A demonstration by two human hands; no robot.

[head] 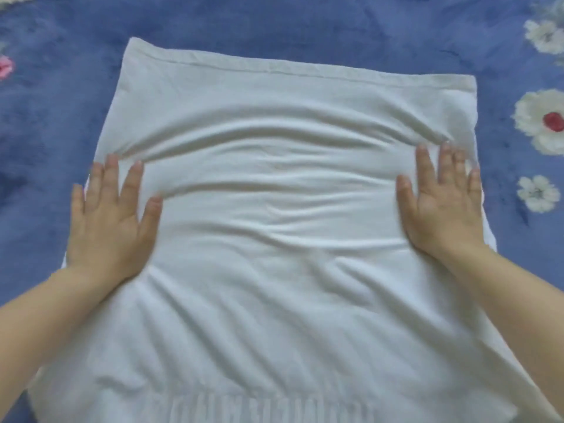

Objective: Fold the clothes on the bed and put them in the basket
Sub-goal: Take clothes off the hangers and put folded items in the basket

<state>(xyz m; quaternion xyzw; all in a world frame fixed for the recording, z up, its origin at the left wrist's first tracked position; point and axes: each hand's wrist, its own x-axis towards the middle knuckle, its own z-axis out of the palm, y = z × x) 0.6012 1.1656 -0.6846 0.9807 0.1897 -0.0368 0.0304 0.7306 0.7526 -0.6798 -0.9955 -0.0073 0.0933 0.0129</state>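
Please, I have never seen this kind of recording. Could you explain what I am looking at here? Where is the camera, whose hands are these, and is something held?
There is no machine here: these are a person's two bare hands. The single picture comes from a wide-angle camera worn on the person's head, looking forward and down, so the arms enter from the bottom edge.

A white garment lies spread on a blue bedspread printed with white flowers. Its hemmed edge is on the far side, and creases run across its middle.

The left hand and the right hand lie flat on the cloth, one near each side edge, with the fingers straight and pointing away from the person. Nothing is gripped; the palms only press on the fabric. The basket named in the task does not show in this view.
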